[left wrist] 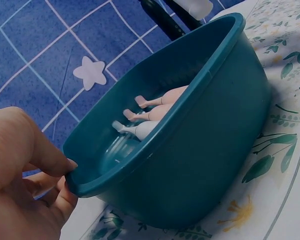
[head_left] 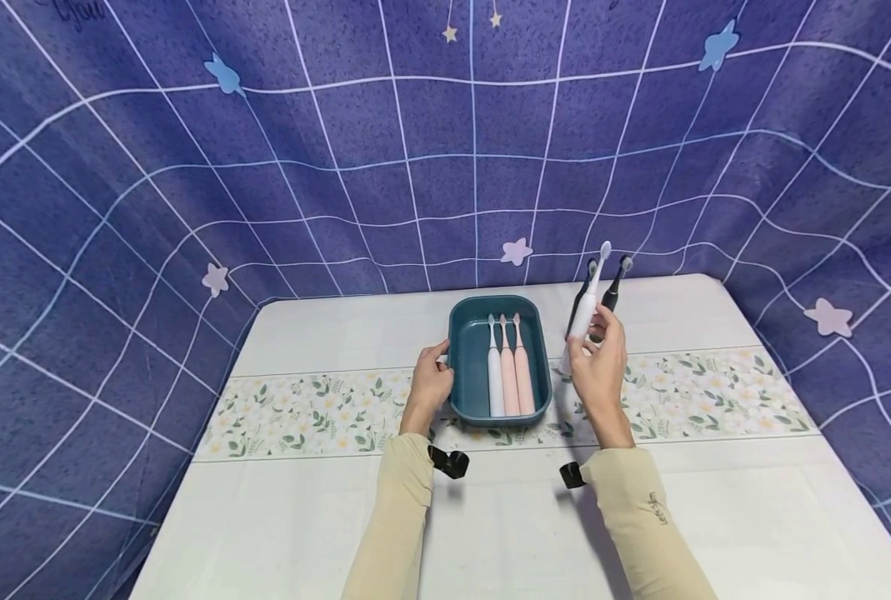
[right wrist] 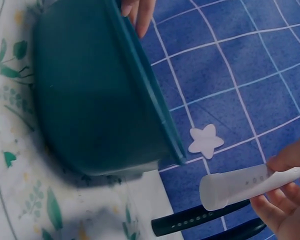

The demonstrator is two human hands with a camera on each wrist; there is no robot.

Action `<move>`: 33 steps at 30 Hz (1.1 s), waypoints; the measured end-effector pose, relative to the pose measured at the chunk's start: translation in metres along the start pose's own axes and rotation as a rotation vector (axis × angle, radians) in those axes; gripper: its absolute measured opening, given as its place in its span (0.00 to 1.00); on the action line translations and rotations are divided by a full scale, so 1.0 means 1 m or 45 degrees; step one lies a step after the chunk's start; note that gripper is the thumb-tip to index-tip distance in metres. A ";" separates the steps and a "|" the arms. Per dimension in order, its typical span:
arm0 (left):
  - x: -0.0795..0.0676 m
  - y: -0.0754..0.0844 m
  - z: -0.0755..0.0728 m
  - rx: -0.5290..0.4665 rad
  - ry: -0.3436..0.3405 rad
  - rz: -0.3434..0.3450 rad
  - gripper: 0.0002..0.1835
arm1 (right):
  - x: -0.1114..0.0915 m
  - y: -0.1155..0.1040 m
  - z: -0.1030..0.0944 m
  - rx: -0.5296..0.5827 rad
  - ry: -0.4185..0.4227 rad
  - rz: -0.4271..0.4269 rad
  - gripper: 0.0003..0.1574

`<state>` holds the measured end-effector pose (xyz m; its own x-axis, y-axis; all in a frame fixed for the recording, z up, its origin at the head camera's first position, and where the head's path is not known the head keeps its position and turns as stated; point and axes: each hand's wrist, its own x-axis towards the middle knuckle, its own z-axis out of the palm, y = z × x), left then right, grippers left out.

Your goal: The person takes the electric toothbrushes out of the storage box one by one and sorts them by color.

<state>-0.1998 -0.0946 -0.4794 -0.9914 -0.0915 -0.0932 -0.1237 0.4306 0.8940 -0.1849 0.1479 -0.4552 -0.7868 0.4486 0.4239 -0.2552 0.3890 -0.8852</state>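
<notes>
A dark teal plastic bin (head_left: pixel 462 375) stands on the table with three electric toothbrushes lying side by side in it: one white toothbrush (head_left: pixel 495 383) and two pink toothbrushes (head_left: pixel 516 379). My left hand (head_left: pixel 431 382) pinches the bin's left rim between thumb and fingers; the left wrist view shows this grip (left wrist: pixel 32 170) at the rim's corner. To the bin's right, my right hand (head_left: pixel 601 358) holds another white electric toothbrush (head_left: pixel 584 312) by its handle, brush head up and tilted. In the right wrist view, the handle's base (right wrist: pixel 215 192) points toward the bin.
Two black electric toothbrushes (head_left: pixel 613 292) are just behind the right hand, partly covered by it and the white one. A floral strip (head_left: pixel 302 417) crosses the white tabletop (head_left: pixel 280 517). A blue curtain (head_left: pixel 430 183) with a grid and stars hangs behind the table.
</notes>
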 end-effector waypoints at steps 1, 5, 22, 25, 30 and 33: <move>0.000 0.000 0.000 -0.003 -0.002 -0.005 0.29 | -0.001 0.002 0.000 0.004 0.003 -0.001 0.37; 0.000 -0.001 0.000 -0.004 -0.005 -0.011 0.29 | -0.004 0.009 0.002 0.016 0.007 -0.009 0.36; -0.003 -0.001 -0.001 -0.015 0.005 0.019 0.28 | -0.010 0.048 0.011 -0.017 0.031 -0.010 0.34; -0.003 0.000 -0.001 -0.020 0.000 0.017 0.29 | -0.009 0.052 0.012 -0.013 0.030 -0.016 0.34; -0.002 -0.001 -0.001 -0.021 -0.005 0.018 0.29 | -0.008 0.058 0.013 -0.018 0.021 -0.022 0.33; -0.001 -0.001 -0.001 -0.017 -0.007 0.024 0.28 | -0.008 0.061 0.013 -0.030 0.011 -0.029 0.32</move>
<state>-0.1983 -0.0959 -0.4800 -0.9938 -0.0787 -0.0785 -0.1045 0.4199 0.9016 -0.2017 0.1572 -0.5152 -0.7761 0.4464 0.4454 -0.2594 0.4178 -0.8707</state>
